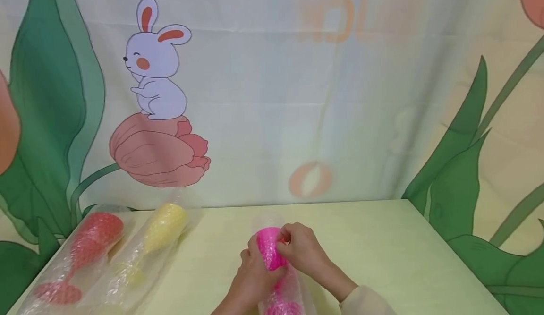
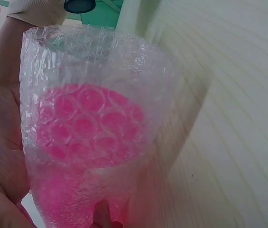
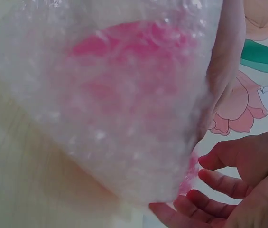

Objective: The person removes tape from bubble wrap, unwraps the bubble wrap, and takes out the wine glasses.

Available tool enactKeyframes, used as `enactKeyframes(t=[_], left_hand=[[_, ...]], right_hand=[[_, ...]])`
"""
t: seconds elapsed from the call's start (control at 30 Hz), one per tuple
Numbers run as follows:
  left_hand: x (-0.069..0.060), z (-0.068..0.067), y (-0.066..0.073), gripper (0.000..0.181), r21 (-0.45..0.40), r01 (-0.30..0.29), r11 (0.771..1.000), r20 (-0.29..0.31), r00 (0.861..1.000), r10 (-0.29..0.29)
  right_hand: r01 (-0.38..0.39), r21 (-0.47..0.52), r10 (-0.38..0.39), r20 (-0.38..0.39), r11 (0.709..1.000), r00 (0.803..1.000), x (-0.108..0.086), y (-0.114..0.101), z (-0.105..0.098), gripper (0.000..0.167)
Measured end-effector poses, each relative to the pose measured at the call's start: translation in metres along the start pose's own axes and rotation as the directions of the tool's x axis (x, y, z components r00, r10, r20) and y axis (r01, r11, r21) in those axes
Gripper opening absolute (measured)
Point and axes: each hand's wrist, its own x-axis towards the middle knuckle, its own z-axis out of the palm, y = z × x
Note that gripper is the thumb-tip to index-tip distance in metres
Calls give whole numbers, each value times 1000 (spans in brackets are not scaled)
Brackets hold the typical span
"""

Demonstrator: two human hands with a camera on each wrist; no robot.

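Note:
A bright pink goblet [image 1: 269, 246] in clear bubble wrap stands out between both hands in the head view. My left hand [image 1: 254, 276] grips its wrapped bowl from the left, with the thumb across the front. On the upper right side of the bowl, the bent fingers of my right hand [image 1: 302, 250] touch the wrap. Whether they pinch any of it is hidden. Loose bubble wrap [image 2: 100, 52] rises past the goblet's rim in the left wrist view. Close to the wrap's edge are the curved fingers of my right hand [image 3: 247, 183] in the right wrist view.
Two more wrapped goblets, one red [image 1: 95, 237] and one yellow [image 1: 165, 227], lie side by side at the table's left. The pale table [image 1: 382, 239] ends at a curtain [image 1: 255, 93] printed with a rabbit and flowers.

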Motion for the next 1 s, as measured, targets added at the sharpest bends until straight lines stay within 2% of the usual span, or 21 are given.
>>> enactKeyframes(t=[0.2, 0.5, 0.73, 1.0], left_hand=[[1, 2, -1, 97, 15, -11, 1000, -17, 1000, 11], [6, 3, 5, 98, 19, -43, 999, 8, 999, 43], [5, 5, 7, 96, 42, -55, 998, -2, 998, 55], [5, 7, 10, 97, 63, -36, 997, -21, 999, 38]], right_hand=[[-58, -44, 59, 36, 997, 998, 4, -10, 4, 15], [-75, -130, 73, -19, 989, 997, 7, -14, 4, 24], [-144, -205, 136, -51, 968, 989, 7, -20, 4, 31], [-119, -311, 92, -102, 943, 991, 7, -22, 3, 28]])
